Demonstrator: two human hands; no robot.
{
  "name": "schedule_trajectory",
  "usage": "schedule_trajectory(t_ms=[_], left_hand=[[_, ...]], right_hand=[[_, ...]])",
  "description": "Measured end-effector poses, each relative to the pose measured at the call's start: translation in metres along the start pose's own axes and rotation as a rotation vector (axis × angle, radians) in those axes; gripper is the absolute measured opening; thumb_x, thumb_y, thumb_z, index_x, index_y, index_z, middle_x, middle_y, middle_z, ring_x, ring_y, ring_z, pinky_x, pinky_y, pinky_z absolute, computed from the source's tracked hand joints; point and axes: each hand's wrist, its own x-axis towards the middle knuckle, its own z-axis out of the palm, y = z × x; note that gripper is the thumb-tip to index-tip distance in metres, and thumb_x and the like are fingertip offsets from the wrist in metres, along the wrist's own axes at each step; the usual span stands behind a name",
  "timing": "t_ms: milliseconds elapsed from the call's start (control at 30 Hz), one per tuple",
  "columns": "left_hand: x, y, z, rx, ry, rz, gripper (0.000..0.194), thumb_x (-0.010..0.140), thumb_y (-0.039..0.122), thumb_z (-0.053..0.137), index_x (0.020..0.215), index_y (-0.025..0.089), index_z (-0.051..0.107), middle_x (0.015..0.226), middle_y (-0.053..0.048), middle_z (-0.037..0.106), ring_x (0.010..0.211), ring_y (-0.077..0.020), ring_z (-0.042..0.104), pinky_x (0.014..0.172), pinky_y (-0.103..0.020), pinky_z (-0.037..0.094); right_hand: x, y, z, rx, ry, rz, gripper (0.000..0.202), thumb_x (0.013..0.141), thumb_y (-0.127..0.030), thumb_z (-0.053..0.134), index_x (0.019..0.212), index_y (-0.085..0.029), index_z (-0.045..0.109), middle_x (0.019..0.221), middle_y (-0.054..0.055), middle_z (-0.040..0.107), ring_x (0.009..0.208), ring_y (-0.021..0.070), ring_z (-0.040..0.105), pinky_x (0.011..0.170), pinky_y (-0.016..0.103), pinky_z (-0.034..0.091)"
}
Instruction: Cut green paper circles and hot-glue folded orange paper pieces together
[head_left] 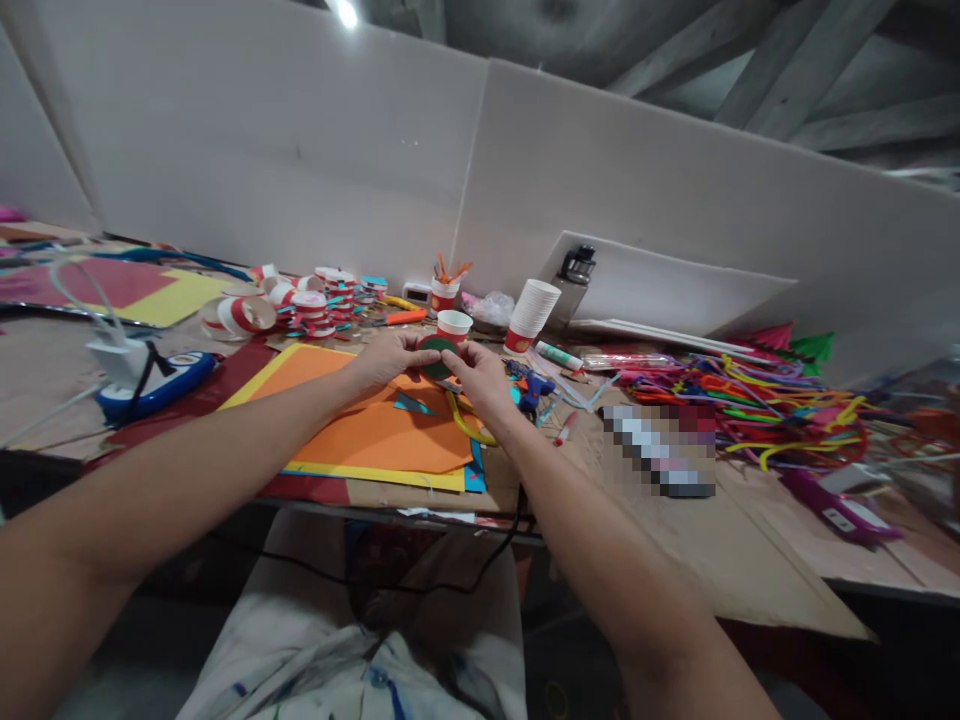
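Observation:
Between my hands is a dark green paper disc (pixel 437 359), held up over the orange sheets. My left hand (pixel 386 362) pinches its left edge, and my right hand (pixel 480 380) grips it on the right side. Just behind the disc stands a red and white paper cup (pixel 454 324), partly covered by my hands. Under my forearms lie orange paper sheets (pixel 352 435) on top of yellow and blue ones. A yellow pipe cleaner or handle (pixel 469 425) curves below my right hand, and a small teal paper scrap (pixel 412 404) rests on the orange.
A stack of paper cups (pixel 532 312) leans behind. At right, a blue glue gun (pixel 536 392), a glue stick tube (pixel 559 356) and many coloured pipe cleaners (pixel 757 390). At left, cut cup rings (pixel 240 314) and a blue power strip (pixel 157 385). A white board wall (pixel 360 150) closes the back.

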Motion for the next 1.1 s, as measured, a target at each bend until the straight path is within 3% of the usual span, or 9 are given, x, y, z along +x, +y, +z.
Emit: schedule_trajectory(t_ms=[167, 333, 533, 767, 933, 1100], left_hand=[[0.001, 0.003, -0.005, 0.04, -0.008, 0.026, 0.035, 0.063, 0.044, 0.079, 0.075, 0.013, 0.068, 0.067, -0.003, 0.068, 0.055, -0.0107, 0.058, 0.049, -0.021, 0.043], [0.001, -0.003, -0.001, -0.012, 0.017, 0.028, 0.037, 0.066, 0.046, 0.078, 0.074, 0.012, 0.067, 0.069, -0.004, 0.068, 0.056, -0.0109, 0.059, 0.052, -0.022, 0.046], [0.001, -0.007, 0.009, -0.29, -0.051, 0.013, 0.049, 0.065, 0.037, 0.082, 0.105, 0.011, 0.069, 0.096, -0.009, 0.073, 0.078, -0.0175, 0.068, 0.072, -0.031, 0.056], [0.0, -0.005, 0.007, -0.161, -0.016, 0.013, 0.038, 0.065, 0.037, 0.082, 0.091, 0.012, 0.074, 0.083, -0.005, 0.074, 0.071, -0.0165, 0.069, 0.074, -0.032, 0.058], [0.0, -0.004, 0.007, -0.177, -0.046, -0.025, 0.038, 0.064, 0.037, 0.082, 0.092, 0.013, 0.074, 0.083, -0.006, 0.075, 0.072, -0.0178, 0.07, 0.075, -0.033, 0.058], [0.0, -0.002, 0.004, -0.175, -0.058, -0.062, 0.041, 0.062, 0.037, 0.083, 0.093, 0.011, 0.074, 0.082, -0.007, 0.075, 0.07, -0.0177, 0.07, 0.074, -0.033, 0.057]], right_hand=[[0.005, 0.008, -0.003, -0.097, -0.033, -0.051, 0.028, 0.074, -0.046, 0.064, 0.067, -0.019, 0.061, 0.065, -0.002, 0.06, 0.062, 0.0113, 0.051, 0.059, 0.023, 0.039], [0.005, 0.006, -0.005, -0.149, 0.066, -0.077, 0.03, 0.072, -0.045, 0.066, 0.06, -0.019, 0.058, 0.056, -0.004, 0.052, 0.056, 0.0101, 0.043, 0.055, 0.023, 0.035], [0.0, -0.002, -0.002, -0.117, 0.11, -0.012, 0.028, 0.071, -0.046, 0.065, 0.062, -0.019, 0.059, 0.056, -0.003, 0.054, 0.056, 0.011, 0.047, 0.053, 0.024, 0.037], [-0.003, 0.007, 0.006, -0.015, 0.052, 0.049, 0.029, 0.069, -0.046, 0.067, 0.075, -0.02, 0.059, 0.071, -0.003, 0.06, 0.065, 0.0111, 0.051, 0.06, 0.023, 0.044], [-0.002, 0.005, -0.001, -0.182, 0.107, -0.009, 0.026, 0.071, -0.041, 0.064, 0.061, -0.019, 0.053, 0.058, -0.005, 0.05, 0.057, 0.0092, 0.042, 0.055, 0.022, 0.035], [-0.004, -0.005, -0.001, -0.159, 0.105, 0.029, 0.026, 0.067, -0.039, 0.065, 0.056, -0.02, 0.05, 0.052, -0.006, 0.045, 0.053, 0.0092, 0.038, 0.053, 0.023, 0.033]])
